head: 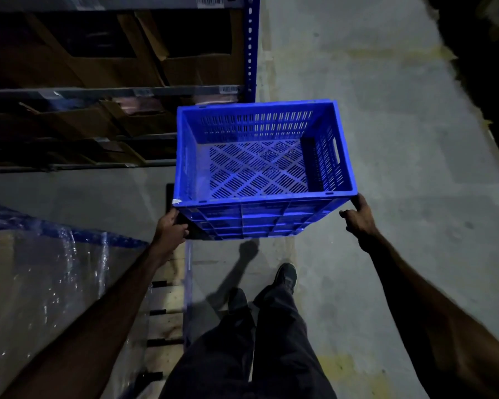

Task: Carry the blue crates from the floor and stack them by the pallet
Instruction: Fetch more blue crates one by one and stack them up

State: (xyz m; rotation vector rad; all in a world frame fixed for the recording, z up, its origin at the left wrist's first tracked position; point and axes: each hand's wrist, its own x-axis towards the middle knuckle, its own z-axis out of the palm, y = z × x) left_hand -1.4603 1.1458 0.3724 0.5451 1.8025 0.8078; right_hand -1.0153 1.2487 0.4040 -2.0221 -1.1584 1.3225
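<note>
A blue crate [264, 168] fills the centre of the frame, seen from above with its open top facing the camera; its perforated floor and slotted walls hold nothing, and a handle slot shows in its right wall. The left hand [170, 226] grips the crate's near left corner, fingers curled under the rim against the side wall. The right hand [359, 216] holds the near right corner, thumb on the rim edge and fingers wrapped round the corner. Both forearms reach in from the lower corners of the frame. The crate appears raised off the concrete floor [401, 139], which spreads across the right half of the frame; whether anything stands beneath the crate cannot be told. At lower centre the person's dark trousers and two shoes [285, 276] are visible on the floor, one foot ahead of the other, with a shadow stretching toward the crate. At lower left lies a wooden pallet [167, 300], its slats showing just beside the left forearm, and on it a load covered in clear plastic wrap [41, 283] with a blue upper edge. The upper left of the frame holds a shelving rack [249, 53] with a blue perforated upright, its levels filled with cardboard boxes [113, 67] and barcode labels on the shelf beams.
</note>
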